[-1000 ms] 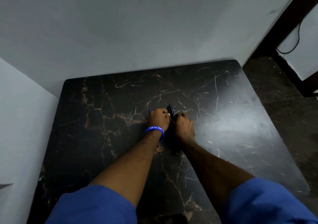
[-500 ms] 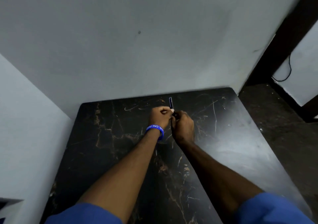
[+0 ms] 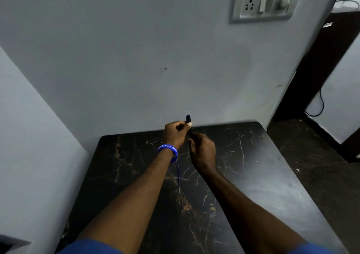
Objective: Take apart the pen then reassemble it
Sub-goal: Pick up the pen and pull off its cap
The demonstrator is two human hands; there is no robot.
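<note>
A dark blue pen (image 3: 188, 119) stands nearly upright above the far part of the black marble table (image 3: 253, 175). My left hand (image 3: 174, 134), with a blue wristband, pinches its upper part. My right hand (image 3: 202, 150) grips the lower part just beneath. Only the pen's top end shows above my fingers; the rest is hidden in both hands. A thin blue refill-like rod (image 3: 178, 177) lies on the table between my forearms.
A grey wall rises right behind the table, with a switch and socket panel (image 3: 263, 0) high on the right. Another wall closes the left side. Dark floor and a dark door frame (image 3: 311, 68) lie to the right.
Both hands have lifted the pen off the table and carried it up and toward the wall. My view has tilted upward, bringing the switch panel in.
</note>
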